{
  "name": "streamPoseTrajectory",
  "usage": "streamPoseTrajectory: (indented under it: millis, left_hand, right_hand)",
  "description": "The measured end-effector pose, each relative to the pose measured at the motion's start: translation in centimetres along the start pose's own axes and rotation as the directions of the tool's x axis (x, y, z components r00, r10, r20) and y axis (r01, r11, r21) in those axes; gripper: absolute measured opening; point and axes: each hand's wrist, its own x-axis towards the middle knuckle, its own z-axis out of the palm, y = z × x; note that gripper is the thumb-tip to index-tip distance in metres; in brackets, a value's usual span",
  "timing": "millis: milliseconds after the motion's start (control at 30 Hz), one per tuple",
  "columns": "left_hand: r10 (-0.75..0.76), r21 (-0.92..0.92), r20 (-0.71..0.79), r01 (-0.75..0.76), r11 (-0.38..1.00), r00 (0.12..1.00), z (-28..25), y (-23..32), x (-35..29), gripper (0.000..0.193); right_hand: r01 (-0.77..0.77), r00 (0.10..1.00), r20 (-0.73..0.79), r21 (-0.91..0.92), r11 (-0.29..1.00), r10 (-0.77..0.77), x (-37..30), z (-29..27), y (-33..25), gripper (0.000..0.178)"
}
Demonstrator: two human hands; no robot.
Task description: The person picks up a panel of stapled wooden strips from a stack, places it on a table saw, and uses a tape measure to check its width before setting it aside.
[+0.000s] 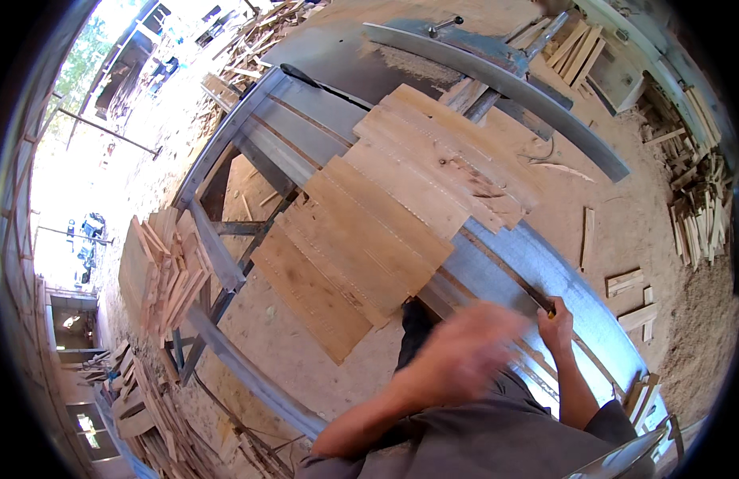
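My left hand [477,351] is smeared by motion above the near side of the metal worktable [537,247]; its fingers and anything in them cannot be made out. My right hand [555,326] is closed round a slim dark tool with a yellow part [540,298], over a slot in the shiny table top. Ahead of my hands, thin wooden boards lie side by side and overlap in a stepped row. One darker group of boards [369,239] is nearer, and a paler group [433,156] with a knotty patch is farther off.
A stack of wood pieces [166,271] sits on the frame at the left. A curved-looking metal rail [497,76] runs across the far right. Wood scraps [146,407] pile up at the lower left, and offcuts [637,307] lie on the dusty floor at the right.
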Motion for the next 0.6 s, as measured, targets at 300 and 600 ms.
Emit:
streamPoseTrajectory:
  millis: [300,600]
  left_hand:
    - [-0.314,-0.342,-0.930,0.761,0.551,-0.191,-7.8,-19.1,-27.0,0.054]
    - [-0.957,-0.959,-0.251,0.100,0.267,0.143,-10.6,-19.7,-26.1,0.054]
  right_hand:
    - [0.556,0.831,0.111,-0.140,0.819,-0.545,2.1,2.9,-8.4,0.050]
    - [0.792,0.594,0.187,0.034,0.609,-0.783,11.5,17.1,-17.3,0.051]
